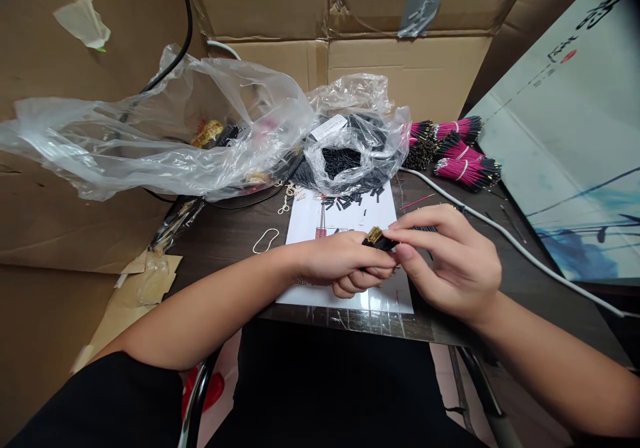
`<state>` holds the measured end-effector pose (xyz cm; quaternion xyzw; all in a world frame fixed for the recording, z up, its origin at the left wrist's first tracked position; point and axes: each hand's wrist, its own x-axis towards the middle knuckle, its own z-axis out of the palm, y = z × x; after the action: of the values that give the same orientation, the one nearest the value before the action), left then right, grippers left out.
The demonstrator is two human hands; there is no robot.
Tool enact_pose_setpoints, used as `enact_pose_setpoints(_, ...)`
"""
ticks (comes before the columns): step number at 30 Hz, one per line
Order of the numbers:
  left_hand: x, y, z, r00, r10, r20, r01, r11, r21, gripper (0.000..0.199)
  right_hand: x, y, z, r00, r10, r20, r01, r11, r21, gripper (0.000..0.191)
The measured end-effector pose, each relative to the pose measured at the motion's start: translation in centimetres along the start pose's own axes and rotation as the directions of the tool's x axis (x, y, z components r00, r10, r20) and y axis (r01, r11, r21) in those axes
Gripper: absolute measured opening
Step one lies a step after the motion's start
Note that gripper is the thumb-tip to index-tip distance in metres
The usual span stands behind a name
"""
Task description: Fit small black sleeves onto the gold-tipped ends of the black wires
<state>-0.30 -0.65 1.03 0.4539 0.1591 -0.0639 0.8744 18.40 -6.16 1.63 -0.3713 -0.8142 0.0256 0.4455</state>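
Cardboard sheets [260,1] are seen behind a dark table [225,268]; plastic bags [125,148] lie far left and pink wire bundles [460,161] far right. A gold-tipped black wire bundle [377,238] is gripped by the curled left hand [345,265] and pinched by the right hand [450,265], above a white sheet [300,291].

The only view comes from a camera worn on the person's head, looking forward and down from just above and behind the left hand [340,265] and right hand [450,265]. The hands sit close, low in the middle of the frame, with the forearms entering from both lower sides. The desk [220,275] runs away beyond the hands to cardboard [400,68], and the person's black top [330,388] fills the bottom edge nearest the camera.
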Motion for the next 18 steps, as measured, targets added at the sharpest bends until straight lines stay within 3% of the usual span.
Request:
enact_pose_setpoints(3, 0.1, -0.1, 0.1, 0.996, 0.065, -0.067, -0.055, 0.989, 0.134, 0.048, -0.2, 0.1, -0.3, 0.996, -0.092, 0.01, 0.093, 0.996, -0.013, 0.036)
enact_pose_setpoints(5, 0.3, -0.2, 0.3, 0.968, 0.22, -0.123, -0.16, 0.914, 0.373, 0.045, 0.0, 0.3, -0.5, 0.998, -0.068, 0.004, 0.068, 0.998, -0.003, 0.035)
enact_pose_setpoints(6, 0.4, -0.3, 0.3, 0.933, 0.336, -0.128, -0.219, 0.813, 0.54, 0.043, 0.1, 0.5, -0.6, 1.0, -0.025, -0.015, 0.025, 1.0, 0.0, 0.035)
enact_pose_setpoints(8, 0.6, -0.6, 0.4, 0.839, 0.538, -0.082, -0.229, 0.485, 0.844, 0.036, 0.6, 1.3, -0.5, 0.994, 0.087, -0.061, -0.088, 0.996, -0.024, 0.033)
enact_pose_setpoints(10, 0.7, -1.0, 0.3, 0.827, 0.561, 0.039, -0.158, 0.166, 0.973, 0.02, 1.1, 2.5, -0.3, 0.986, 0.162, -0.046, -0.166, 0.981, -0.103, 0.026)
enact_pose_setpoints(11, 0.7, -1.2, 0.2, 0.827, 0.557, 0.077, -0.119, 0.039, 0.992, 0.012, 1.3, 3.2, -0.1, 0.985, 0.174, 0.024, -0.168, 0.973, -0.157, 0.02)
enact_pose_setpoints(13, 0.7, -1.4, 0.0, 0.846, 0.525, 0.099, -0.035, -0.13, 0.991, 0.007, 1.7, 4.7, 0.3, 0.953, 0.204, 0.225, -0.143, 0.955, -0.259, 0.016)
enact_pose_setpoints(15, 0.6, -1.5, -0.2, 0.862, 0.497, 0.097, 0.022, -0.228, 0.973, 0.013, 2.1, 6.0, 0.8, 0.873, 0.221, 0.434, -0.055, 0.93, -0.363, 0.018)
enact_pose_setpoints(18, 0.6, -1.6, -0.3, 0.868, 0.487, 0.094, 0.064, -0.297, 0.953, 0.018, 3.0, 6.9, 1.8, 0.784, 0.192, 0.59, 0.093, 0.904, -0.418, 0.023)
